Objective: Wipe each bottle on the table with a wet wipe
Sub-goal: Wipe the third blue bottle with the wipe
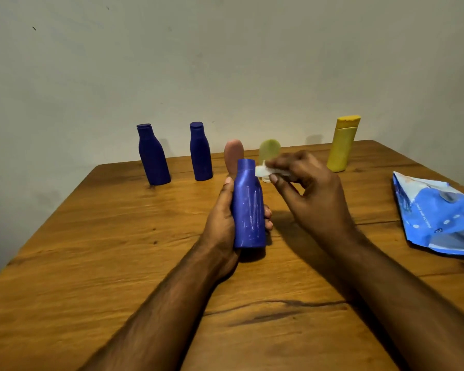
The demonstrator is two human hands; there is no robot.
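Two hands work together near the middle of the wooden table. The left hand grips a blue bottle around its body, with the thumb on the left side and the fingertips showing on the right side; the bottle stands almost upright, has no cap on its neck, and its base seems to be just above the table or touching it, I cannot tell which. Pale streaks run down its front. The right hand pinches a small crumpled white wet wipe between the thumb and the first fingers, and the wipe is at the right side of the bottle's neck, touching it or just beside it. Behind the held bottle, a pink bottle and a pale green bottle stand near each other, both partly hidden. Further left, two dark blue capped bottles stand upright and apart: the far-left one leans a little in the wide view, and the other one is between it and the pink bottle. On the right, a yellow bottle stands near the far edge. A blue wet wipe pack lies at the right edge of the table, well apart from the hands.
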